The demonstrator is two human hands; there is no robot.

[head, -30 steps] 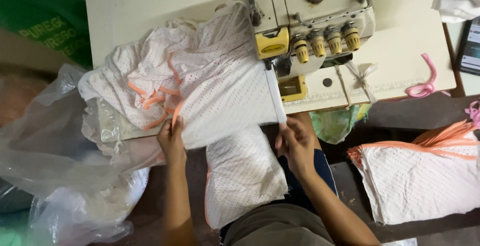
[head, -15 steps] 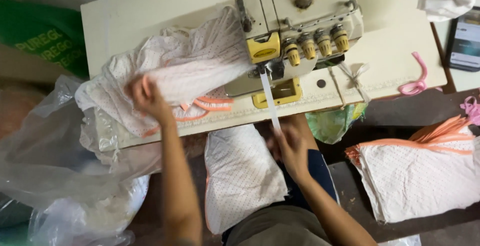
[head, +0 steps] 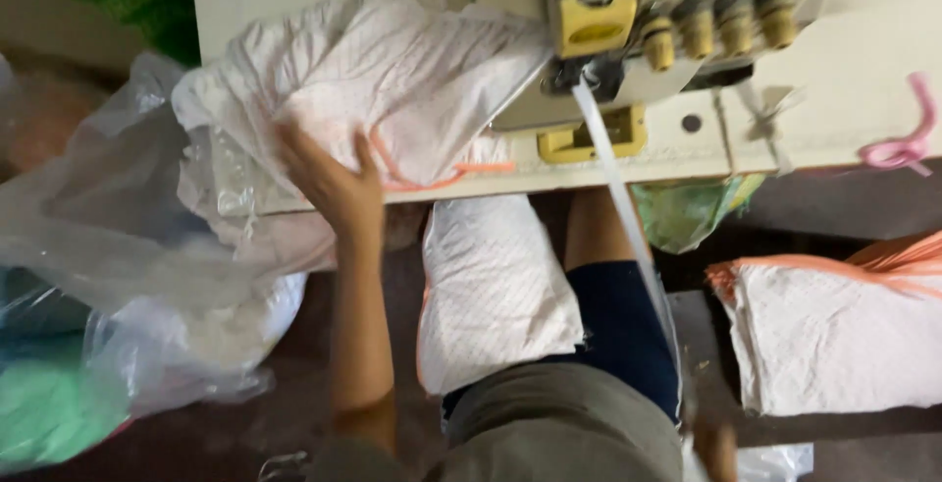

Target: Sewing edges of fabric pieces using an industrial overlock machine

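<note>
The left hand (head: pixel 329 183) is pressing flat, fingers spread, on the bunched white fabric (head: pixel 383 80) lying upper centre on the cream sewing table (head: pixel 863 89). The right hand (head: pixel 721 448), at the bottom edge, is showing too little to tell its grip. Clear plastic bags (head: pixel 108 207) are crowding the left, a white stack with orange trim (head: pixel 834 335) is sitting right.

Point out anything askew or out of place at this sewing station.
The white fabric heap is bunched and spills over the sewing table's left edge under the left hand. A white strip trails from the machine toward the lap.
</note>
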